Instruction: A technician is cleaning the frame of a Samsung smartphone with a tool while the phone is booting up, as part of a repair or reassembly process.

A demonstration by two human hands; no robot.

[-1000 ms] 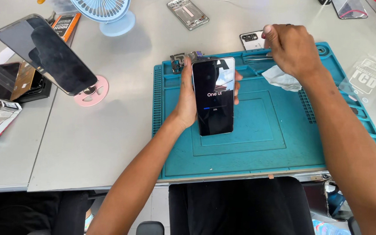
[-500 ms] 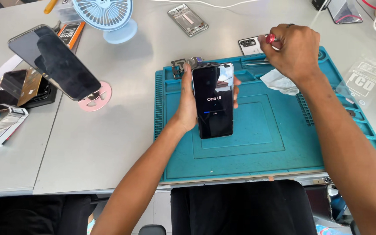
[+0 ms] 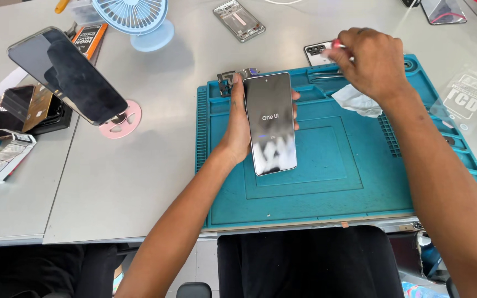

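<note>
My left hand (image 3: 237, 128) grips a black smartphone (image 3: 270, 123) by its left edge, holding it face up over the teal work mat (image 3: 327, 187). Its screen is lit with white letters on black. My right hand (image 3: 372, 62) is closed at the mat's far edge around a small tool with a red tip (image 3: 337, 43), just right of a phone back cover (image 3: 317, 52). A crumpled white wipe (image 3: 355, 101) lies on the mat under my right wrist. Tweezers (image 3: 327, 75) rest in the mat's top tray.
A large phone (image 3: 67, 74) leans on a pink round stand (image 3: 121, 122) at left. A light blue desk fan (image 3: 136, 19) and a bare phone frame (image 3: 239, 20) sit at the back. Small boxes and packets (image 3: 12, 118) crowd the far left. A clear film (image 3: 467, 96) lies right of the mat.
The screen's lower half now shows a bright reflection. My right hand has shifted slightly at the mat's far edge, still closed on the small tool. The camera view has moved a little.
</note>
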